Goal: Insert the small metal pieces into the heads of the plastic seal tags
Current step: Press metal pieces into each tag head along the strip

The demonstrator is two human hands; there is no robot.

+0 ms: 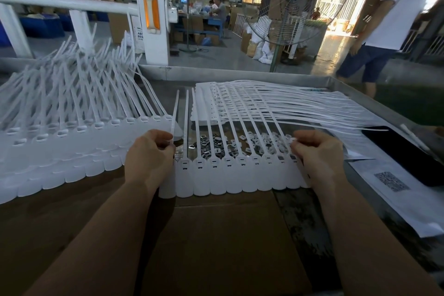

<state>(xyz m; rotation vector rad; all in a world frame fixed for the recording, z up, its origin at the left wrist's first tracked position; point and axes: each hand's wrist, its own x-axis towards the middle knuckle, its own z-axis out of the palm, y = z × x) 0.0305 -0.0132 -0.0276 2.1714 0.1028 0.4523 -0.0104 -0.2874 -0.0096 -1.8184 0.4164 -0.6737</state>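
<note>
A joined strip of white plastic seal tags (236,175) lies across brown cardboard (216,235) in front of me, heads toward the far side and tails fanning away. Behind the heads sits a loose pile of small metal pieces (230,144), some in white plastic. My left hand (150,158) pinches the tail of the leftmost tag near its head. My right hand (317,154) rests on the strip's right end, fingertips closed at the last heads; whether it holds a metal piece is hidden.
A large overlapping stack of white tags (72,127) fills the left. Another flat tag stack (252,101) lies behind the pile. A black phone (403,154) and printed papers (396,190) lie at the right. A person (389,19) walks beyond the metal table rim (240,74).
</note>
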